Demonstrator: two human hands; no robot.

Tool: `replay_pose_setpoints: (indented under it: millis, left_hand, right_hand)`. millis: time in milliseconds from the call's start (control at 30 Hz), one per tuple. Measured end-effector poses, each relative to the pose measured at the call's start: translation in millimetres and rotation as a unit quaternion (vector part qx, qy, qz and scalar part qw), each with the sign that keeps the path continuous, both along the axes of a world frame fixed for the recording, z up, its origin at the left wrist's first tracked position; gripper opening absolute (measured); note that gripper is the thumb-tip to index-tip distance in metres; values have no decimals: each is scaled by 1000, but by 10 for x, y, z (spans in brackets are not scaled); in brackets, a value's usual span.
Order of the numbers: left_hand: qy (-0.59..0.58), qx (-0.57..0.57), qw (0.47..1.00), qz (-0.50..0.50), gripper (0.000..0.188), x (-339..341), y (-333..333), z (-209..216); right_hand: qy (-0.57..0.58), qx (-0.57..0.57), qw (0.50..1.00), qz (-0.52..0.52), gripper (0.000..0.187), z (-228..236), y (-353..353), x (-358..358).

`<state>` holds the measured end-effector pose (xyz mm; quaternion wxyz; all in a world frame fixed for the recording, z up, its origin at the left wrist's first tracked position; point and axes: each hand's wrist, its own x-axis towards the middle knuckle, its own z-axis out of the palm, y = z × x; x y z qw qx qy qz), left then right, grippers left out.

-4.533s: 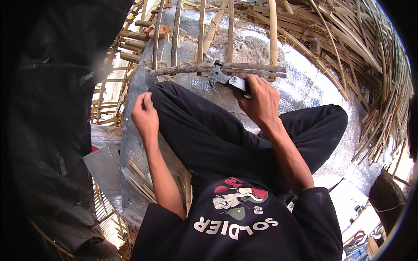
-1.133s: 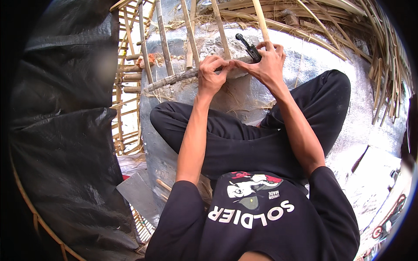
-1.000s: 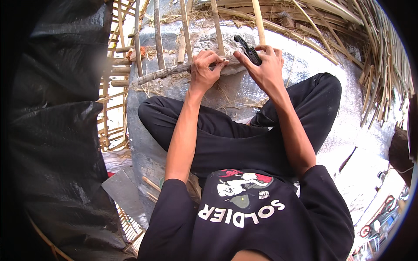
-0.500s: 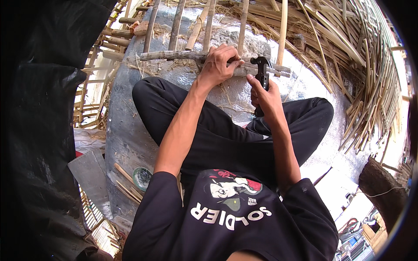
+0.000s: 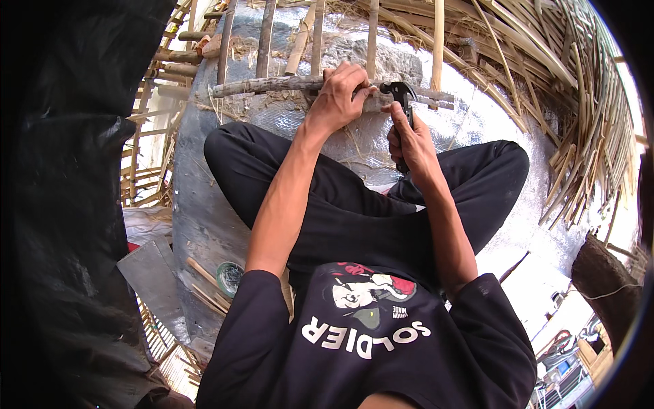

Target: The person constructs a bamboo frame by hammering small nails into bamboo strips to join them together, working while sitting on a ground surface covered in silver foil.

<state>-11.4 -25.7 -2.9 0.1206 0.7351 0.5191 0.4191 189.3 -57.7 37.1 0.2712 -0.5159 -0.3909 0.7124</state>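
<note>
In front of my crossed legs lies a weathered bamboo crosspiece (image 5: 255, 86), with several upright bamboo slats (image 5: 265, 39) running away from it. My left hand (image 5: 335, 97) rests on the crosspiece, its thumb and fingers pinched together at the top. What sits in that pinch is too small or hidden to name. My right hand (image 5: 415, 144) is wrapped around the handle of a black claw hammer (image 5: 402, 91). The hammer is held upright, its head just right of my left fingertips and over the crosspiece.
A large pile of split bamboo strips (image 5: 538, 61) fills the far right. Silvery sheeting (image 5: 197, 170) covers the ground. At the left lie a round green-rimmed container (image 5: 229, 278), thin sticks (image 5: 208, 292) and a grey board (image 5: 151, 276). A dark log (image 5: 603, 276) stands at the right.
The hammer and my right hand have shifted left, closer to my left fingertips. My left hand keeps its pinch at the crosspiece. The whole view has moved slightly.
</note>
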Motion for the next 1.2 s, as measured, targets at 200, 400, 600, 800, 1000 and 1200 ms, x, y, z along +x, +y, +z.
replay_pose_setpoints:
  millis: [200,400,600,800,1000,1200]
  left_hand:
    - [11,4,1000,2,17,12,-9,-27]
    - [1,-37,999,5,14,-55,-9,-69]
    - [-23,-54,998,11,16,-49,-23,-44]
    - [-40,-39,998,3,16,-34,-8,-66]
    - [-35,5,999,-2,18,-60,27,-43]
    - [-43,-1,999,0,13,-63,-6,-26]
  right_hand:
    - [9,-60,998,-16,37,-67,25,-65]
    - [-89,98,991,20,28,111,-88,-67]
    - [-141,268,953,7,33,117,-151,-137]
    - [-187,277,943,-8,32,133,-183,-102]
    - [-234,284,929,41,32,91,-140,-101]
    - [-273,332,900,69,27,219,-149,-140]
